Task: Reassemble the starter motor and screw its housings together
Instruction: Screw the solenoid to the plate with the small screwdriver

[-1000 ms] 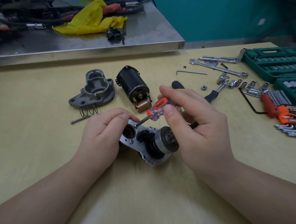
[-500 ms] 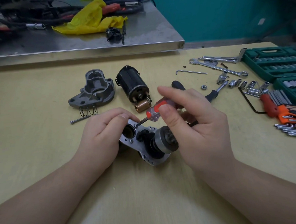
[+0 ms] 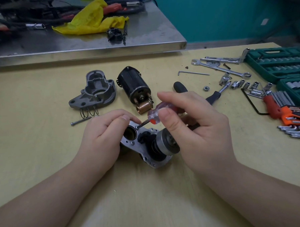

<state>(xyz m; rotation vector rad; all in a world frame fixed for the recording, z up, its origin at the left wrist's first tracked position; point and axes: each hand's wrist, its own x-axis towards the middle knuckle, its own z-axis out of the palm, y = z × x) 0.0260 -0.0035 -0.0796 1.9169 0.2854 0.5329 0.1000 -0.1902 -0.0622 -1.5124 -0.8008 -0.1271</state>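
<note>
The silver starter housing point(image 3: 148, 154) with its drive gear point(image 3: 166, 143) lies on the yellow table. My left hand point(image 3: 103, 138) grips its left end and holds it steady. My right hand point(image 3: 197, 128) pinches a small screwdriver point(image 3: 157, 112) with a clear red handle, its tip set in a screw point(image 3: 137, 127) on the housing's plate. Behind lie the grey nose housing point(image 3: 94, 92), the black motor body point(image 3: 134, 87), a brass sleeve point(image 3: 143, 107), a spring point(image 3: 88, 113) and a long bolt point(image 3: 81, 120).
To the right lie wrenches point(image 3: 221, 68), several sockets point(image 3: 248, 86), a ratchet handle point(image 3: 214, 96), a hex key set point(image 3: 288, 113) and green socket cases point(image 3: 278, 63). A steel bench point(image 3: 90, 48) with cables and a yellow rag point(image 3: 90, 21) stands behind the table.
My right hand's fingers have rolled the screwdriver handle, which now tilts lower toward the screw. The left hand and the housing have stayed put.
</note>
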